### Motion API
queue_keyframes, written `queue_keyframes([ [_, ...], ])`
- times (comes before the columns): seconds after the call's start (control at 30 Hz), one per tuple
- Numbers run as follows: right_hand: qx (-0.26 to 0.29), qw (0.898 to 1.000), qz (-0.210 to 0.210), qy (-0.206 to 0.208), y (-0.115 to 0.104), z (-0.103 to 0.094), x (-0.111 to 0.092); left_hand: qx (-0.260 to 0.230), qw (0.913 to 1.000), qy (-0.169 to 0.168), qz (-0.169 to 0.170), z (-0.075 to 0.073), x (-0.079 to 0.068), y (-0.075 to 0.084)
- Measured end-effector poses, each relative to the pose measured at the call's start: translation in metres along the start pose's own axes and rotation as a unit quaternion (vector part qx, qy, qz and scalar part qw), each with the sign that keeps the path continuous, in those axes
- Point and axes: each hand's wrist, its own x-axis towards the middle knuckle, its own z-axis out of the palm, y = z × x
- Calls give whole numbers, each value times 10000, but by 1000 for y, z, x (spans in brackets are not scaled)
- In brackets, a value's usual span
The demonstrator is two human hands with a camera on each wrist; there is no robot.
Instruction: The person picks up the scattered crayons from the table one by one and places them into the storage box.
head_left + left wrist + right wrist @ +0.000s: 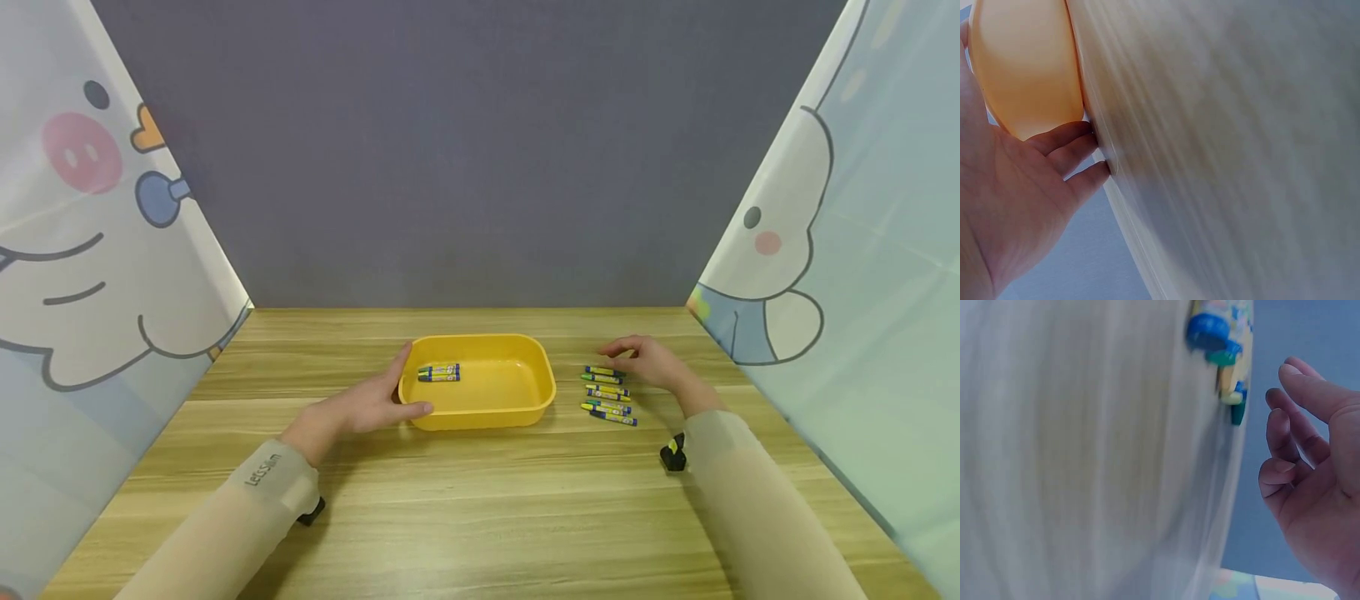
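Note:
A shallow yellow plastic tray (480,421) sits mid-table, with two crayons (439,373) lying in its left part. My left hand (367,402) holds the tray's left end, thumb at the front rim and index finger toward the back corner. In the left wrist view, the other fingers (1079,150) reach down to the table beside the orange-looking tray wall. Several crayons in yellow-and-blue wrappers (609,393) lie in a loose column right of the tray. Over the far end of that column is my right hand (643,361), fingers loosely bent and nothing between them in the right wrist view.
The wood-grain table (480,508) ends at a dark grey panel (480,158) at the back. Cartoon-printed sheets stand along the left side (90,275) and right side (862,275). A small black device (673,454) shows near the right sleeve.

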Motion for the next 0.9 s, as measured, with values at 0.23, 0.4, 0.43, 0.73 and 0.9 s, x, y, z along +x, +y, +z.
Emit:
queue_keyframes([
  [0.23, -91, 9998, 83, -183, 10, -2, 2, -2, 10000, 29, -49, 0, -1, -3],
  [0.4, -192, 9996, -3, -219, 15, 0, 2, 23, 10000, 40, -58, 1, -1, -3],
  [0.43, -219, 9995, -26, -219, 15, 0, 2, 19, 10000, 28, -57, 1, -1, -3],
  [0.73, -325, 9990, -156, -274, 19, -3, -2, -45, 10000, -9, -14, 0, -3, 1],
  [0.9, -393, 9987, -62, -324, 24, -5, -5, -8, 10000, 0, 11, 0, -2, 0],
])
